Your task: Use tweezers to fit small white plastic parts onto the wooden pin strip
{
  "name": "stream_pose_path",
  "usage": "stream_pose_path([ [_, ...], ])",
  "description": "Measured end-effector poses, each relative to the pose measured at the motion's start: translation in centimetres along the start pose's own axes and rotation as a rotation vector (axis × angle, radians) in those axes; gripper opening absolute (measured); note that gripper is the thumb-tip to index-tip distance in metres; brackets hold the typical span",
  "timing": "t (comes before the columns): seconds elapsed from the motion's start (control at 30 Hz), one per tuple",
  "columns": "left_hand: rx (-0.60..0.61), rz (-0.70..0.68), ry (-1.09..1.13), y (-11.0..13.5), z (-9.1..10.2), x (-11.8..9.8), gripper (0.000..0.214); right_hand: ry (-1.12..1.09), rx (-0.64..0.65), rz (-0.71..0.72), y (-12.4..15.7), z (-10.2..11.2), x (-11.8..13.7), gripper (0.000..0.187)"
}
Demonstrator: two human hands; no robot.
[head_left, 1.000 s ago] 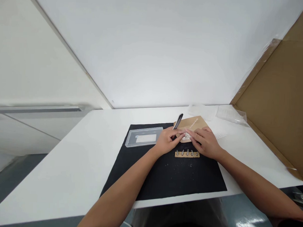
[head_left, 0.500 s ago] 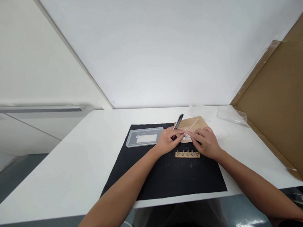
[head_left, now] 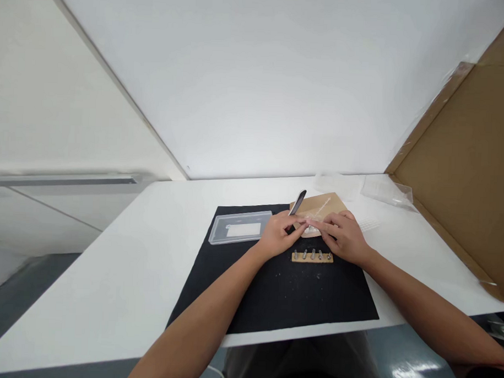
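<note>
My left hand (head_left: 277,234) is closed around a slim white-and-black tool (head_left: 298,203) that stands up at a slant; its lower end is hidden in the fingers. Thumb and fingertips of this hand meet the fingertips of my right hand (head_left: 344,236) over small clear-white pieces (head_left: 311,229). My right hand is bent with its fingers drawn in, and whatever it pinches is too small to make out. The pieces are above a brown sheet (head_left: 320,204) with a white line drawn on it. Just below the hands lies a narrow wooden strip (head_left: 311,258) holding several small metal-looking pegs.
A black mat (head_left: 289,300) covers the middle of the white table (head_left: 120,272). On its left side lies a clear plastic box or lid (head_left: 217,232) with a white card (head_left: 243,229). Clear plastic packaging (head_left: 386,192) is at the back right, beside a cardboard panel (head_left: 468,163).
Both hands stay nearly in place. The fingertips have shifted slightly over the small pieces; the view has moved a little.
</note>
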State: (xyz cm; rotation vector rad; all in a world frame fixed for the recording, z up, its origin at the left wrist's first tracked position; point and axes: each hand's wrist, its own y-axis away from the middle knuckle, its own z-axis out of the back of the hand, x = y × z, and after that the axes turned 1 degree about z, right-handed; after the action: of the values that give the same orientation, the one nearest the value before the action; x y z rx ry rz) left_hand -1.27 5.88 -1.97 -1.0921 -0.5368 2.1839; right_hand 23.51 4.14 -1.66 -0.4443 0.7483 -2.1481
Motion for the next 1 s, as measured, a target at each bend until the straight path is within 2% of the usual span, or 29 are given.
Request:
stream_pose_path([
  [0.5, -0.041, -0.077, -0.008, -0.05, -0.05, 0.08, 0.021, 0.022, -0.054, -0.048, -0.16, 0.33, 0.13, 0.055],
  [0.77, -0.032, 0.055, 0.043, -0.07, 0.07, -0.11, 0.025, -0.044, -0.094, -0.053, 0.0, 0.32, -0.25, 0.055],
  [1.0, -0.047, 0.109, 0.104, -0.11, 0.07, -0.19, 0.023, -0.01, -0.044, -0.092, 0.18, 0.36, -0.46, 0.049],
])
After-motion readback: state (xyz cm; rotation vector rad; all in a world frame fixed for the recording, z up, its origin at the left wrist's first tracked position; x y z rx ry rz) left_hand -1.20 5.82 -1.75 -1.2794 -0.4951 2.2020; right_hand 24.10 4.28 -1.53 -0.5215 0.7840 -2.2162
